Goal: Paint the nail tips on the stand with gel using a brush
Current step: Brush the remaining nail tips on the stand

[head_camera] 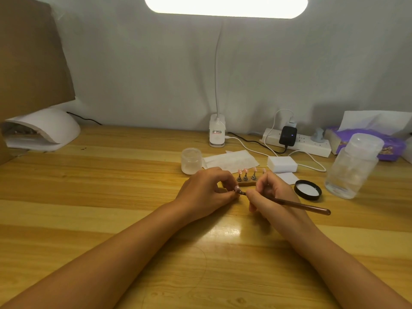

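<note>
wooden table (89, 197) under a lamp (225, 6), grey wall (145, 63) behind.

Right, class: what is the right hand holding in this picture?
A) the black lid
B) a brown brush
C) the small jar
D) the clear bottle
B: the right hand grips the brush, whose tip meets a nail tip pinched in the left hand.

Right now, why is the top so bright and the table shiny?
Head view: the lamp glares white at the top, washed out; its light reflects as a shiny patch on the table near the right hand; table edges bow from the wide lens; nail tips look small and soft.
</note>
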Demonstrator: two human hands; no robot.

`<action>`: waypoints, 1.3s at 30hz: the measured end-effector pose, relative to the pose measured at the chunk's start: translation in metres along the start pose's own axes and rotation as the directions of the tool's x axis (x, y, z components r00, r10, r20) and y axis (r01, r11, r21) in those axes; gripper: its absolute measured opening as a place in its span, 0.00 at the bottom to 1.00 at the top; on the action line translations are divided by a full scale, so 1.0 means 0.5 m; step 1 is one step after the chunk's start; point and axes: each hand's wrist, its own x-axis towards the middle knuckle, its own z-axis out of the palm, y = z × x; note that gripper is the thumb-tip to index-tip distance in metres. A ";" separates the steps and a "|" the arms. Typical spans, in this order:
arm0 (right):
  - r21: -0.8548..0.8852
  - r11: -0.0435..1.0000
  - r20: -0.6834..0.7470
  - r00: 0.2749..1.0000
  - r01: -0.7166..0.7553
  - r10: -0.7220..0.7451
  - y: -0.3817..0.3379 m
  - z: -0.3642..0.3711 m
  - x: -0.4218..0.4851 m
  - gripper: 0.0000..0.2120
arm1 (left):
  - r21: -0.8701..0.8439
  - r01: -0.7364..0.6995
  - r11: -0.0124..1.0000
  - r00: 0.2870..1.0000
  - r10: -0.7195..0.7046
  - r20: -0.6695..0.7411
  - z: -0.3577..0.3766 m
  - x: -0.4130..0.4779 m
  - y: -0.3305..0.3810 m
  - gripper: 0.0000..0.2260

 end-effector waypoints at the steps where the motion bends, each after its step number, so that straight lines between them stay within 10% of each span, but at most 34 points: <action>1: 0.002 1.000 -0.010 1.000 -0.001 0.001 0.001 0.000 0.000 0.05 | -0.001 -0.004 1.000 1.000 0.004 0.000 0.000 0.000 0.001 0.03; 30: -0.001 1.000 0.009 1.000 -0.021 0.021 -0.003 -0.001 0.000 0.05 | -0.018 -0.032 0.999 0.999 0.031 -0.020 0.005 0.003 -0.012 0.03; 39: 0.177 0.981 -0.452 0.892 0.073 0.016 -0.010 -0.050 0.008 0.10 | -0.251 0.148 0.957 0.975 -0.184 -0.126 0.004 0.032 -0.012 0.01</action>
